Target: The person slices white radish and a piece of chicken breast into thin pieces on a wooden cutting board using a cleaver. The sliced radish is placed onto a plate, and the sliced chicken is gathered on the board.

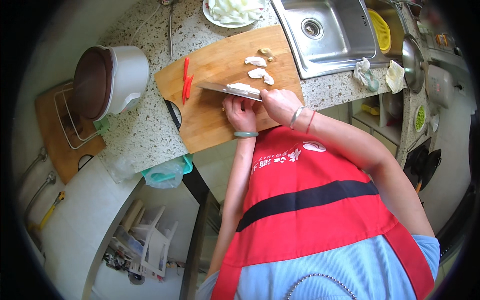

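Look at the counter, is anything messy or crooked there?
Nothing is spilled or broken. The wooden cutting board lies askew on the speckled counter, its near corner jutting past the edge. Two crumpled cloths sit beside the sink.

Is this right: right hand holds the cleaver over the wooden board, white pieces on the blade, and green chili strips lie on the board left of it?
Not quite. In the head view the chili strips are red, not green. The rest holds: the right hand grips the cleaver over the wooden board, white pieces on the blade, strips to its left.
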